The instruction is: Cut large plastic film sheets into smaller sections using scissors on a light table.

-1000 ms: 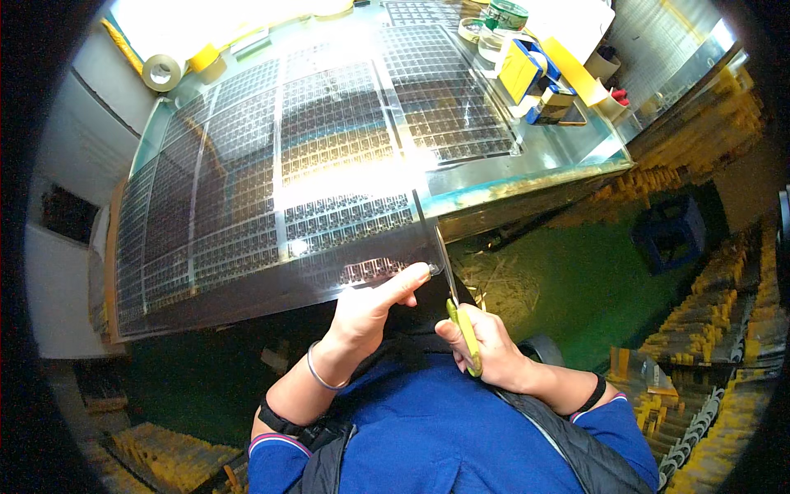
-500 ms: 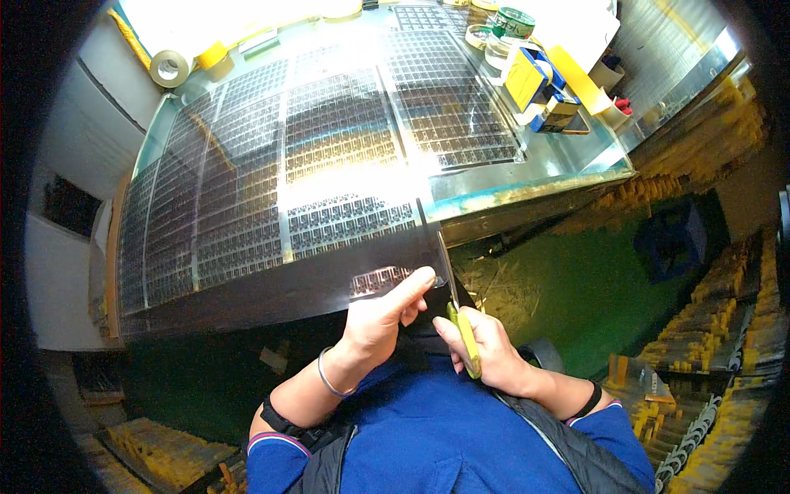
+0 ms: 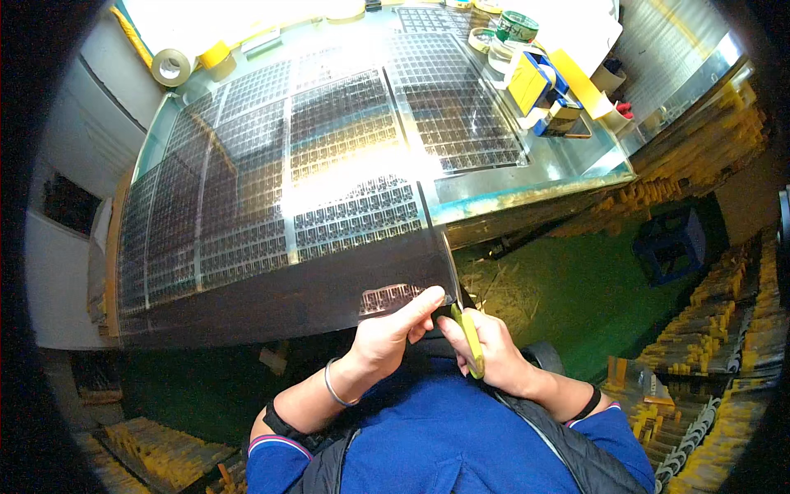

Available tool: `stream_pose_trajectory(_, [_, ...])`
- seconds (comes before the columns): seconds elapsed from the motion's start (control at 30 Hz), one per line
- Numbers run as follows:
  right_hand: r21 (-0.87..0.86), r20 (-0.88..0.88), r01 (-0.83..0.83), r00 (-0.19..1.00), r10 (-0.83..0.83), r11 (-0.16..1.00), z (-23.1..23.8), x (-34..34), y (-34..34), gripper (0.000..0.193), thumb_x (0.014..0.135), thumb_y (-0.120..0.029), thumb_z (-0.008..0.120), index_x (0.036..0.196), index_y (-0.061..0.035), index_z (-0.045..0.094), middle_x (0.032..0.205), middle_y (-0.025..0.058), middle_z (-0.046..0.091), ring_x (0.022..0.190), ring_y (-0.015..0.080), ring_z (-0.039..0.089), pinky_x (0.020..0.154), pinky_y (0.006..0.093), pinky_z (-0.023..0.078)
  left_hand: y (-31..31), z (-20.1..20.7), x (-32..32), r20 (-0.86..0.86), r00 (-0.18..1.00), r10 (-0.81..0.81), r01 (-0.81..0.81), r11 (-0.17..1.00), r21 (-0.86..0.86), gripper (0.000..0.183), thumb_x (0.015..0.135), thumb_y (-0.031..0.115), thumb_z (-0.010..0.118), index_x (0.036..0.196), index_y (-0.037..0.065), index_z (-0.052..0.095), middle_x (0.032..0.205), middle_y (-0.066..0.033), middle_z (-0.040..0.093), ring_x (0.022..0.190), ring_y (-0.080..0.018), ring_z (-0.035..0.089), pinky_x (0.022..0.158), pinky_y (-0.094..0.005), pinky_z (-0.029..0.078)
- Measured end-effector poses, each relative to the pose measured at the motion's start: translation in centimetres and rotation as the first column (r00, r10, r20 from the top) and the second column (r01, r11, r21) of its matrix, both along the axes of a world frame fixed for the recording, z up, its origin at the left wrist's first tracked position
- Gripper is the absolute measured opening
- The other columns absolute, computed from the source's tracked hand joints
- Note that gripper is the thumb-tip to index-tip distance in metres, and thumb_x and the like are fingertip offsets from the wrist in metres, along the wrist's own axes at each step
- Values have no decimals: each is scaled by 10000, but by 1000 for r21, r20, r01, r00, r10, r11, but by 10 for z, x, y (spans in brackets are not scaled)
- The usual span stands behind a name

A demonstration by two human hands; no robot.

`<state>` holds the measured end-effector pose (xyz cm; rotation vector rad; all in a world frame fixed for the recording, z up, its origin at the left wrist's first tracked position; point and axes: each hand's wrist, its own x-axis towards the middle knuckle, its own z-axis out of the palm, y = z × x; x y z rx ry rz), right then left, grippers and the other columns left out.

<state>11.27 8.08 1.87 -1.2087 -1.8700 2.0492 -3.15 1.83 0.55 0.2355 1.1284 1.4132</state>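
Observation:
A large dark film sheet [image 3: 271, 292], printed with rows of small repeating patterns, lies over the table and hangs past its front edge toward me. My left hand [image 3: 385, 336] pinches its near right corner between thumb and fingers. Yellow-green-handled scissors [image 3: 470, 342] are gripped in my right hand [image 3: 504, 362], just right of the left hand. Their blades run up along the film's right edge, partly hidden by the film and my fingers. Bright glare washes out part of the printed rows.
Another patterned film [image 3: 469, 107] lies on the glass-topped table [image 3: 576, 169]. Tape rolls [image 3: 171, 67] stand at the back left. Further tape, a green-labelled roll [image 3: 517, 26] and a blue-and-yellow box [image 3: 528, 81] are at the back right. A blue crate [image 3: 671, 243] sits on the green floor.
The film's near right corner and my left hand have shifted slightly right and toward me. The scissors' blades show less beyond the handles now. My right hand has barely moved.

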Motion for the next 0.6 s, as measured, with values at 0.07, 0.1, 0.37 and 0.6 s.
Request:
stream_pose_trajectory(0.07, [18, -46, 15, 999, -14, 1000, -2, 0, 3, 306, 854, -304, 520, 727, -36, 447, 540, 22, 462, 446, 93, 456, 406, 246, 375, -2, 1, 2, -6, 999, -51, 51, 999, -1, 170, 790, 228, 630, 699, 88, 599, 574, 22, 513, 493, -50, 422, 445, -189, 312])
stream_pose_trajectory(0.1, [34, -92, 30, 995, -27, 999, -4, 0, 4, 284, 853, -282, 521, 733, -34, 452, 545, 24, 464, 450, 91, 454, 409, 246, 376, -4, -1, 3, -4, 995, -102, 102, 995, -4, 181, 796, 238, 622, 689, 95, 592, 576, 24, 513, 498, -48, 418, 446, -188, 309])
stream_pose_trajectory(0.37, [-22, -89, 25, 996, -27, 999, -1, 2, 6, 185, 832, -183, 496, 740, -27, 456, 559, 25, 459, 458, 95, 449, 417, 250, 376, -9, -3, 8, 26, 989, -143, 143, 990, -1, 184, 810, 264, 605, 729, 99, 610, 588, 33, 506, 511, -45, 417, 455, -186, 311])
stream_pose_trajectory(0.6, [187, -161, 27, 987, 4, 982, -15, 5, 14, 133, 823, -155, 490, 782, -29, 486, 589, 16, 467, 467, 80, 436, 403, 236, 380, -13, 9, 15, -43, 971, -235, 232, 971, -65, 187, 810, 267, 603, 749, 91, 620, 583, 36, 504, 506, -37, 416, 456, -182, 302])
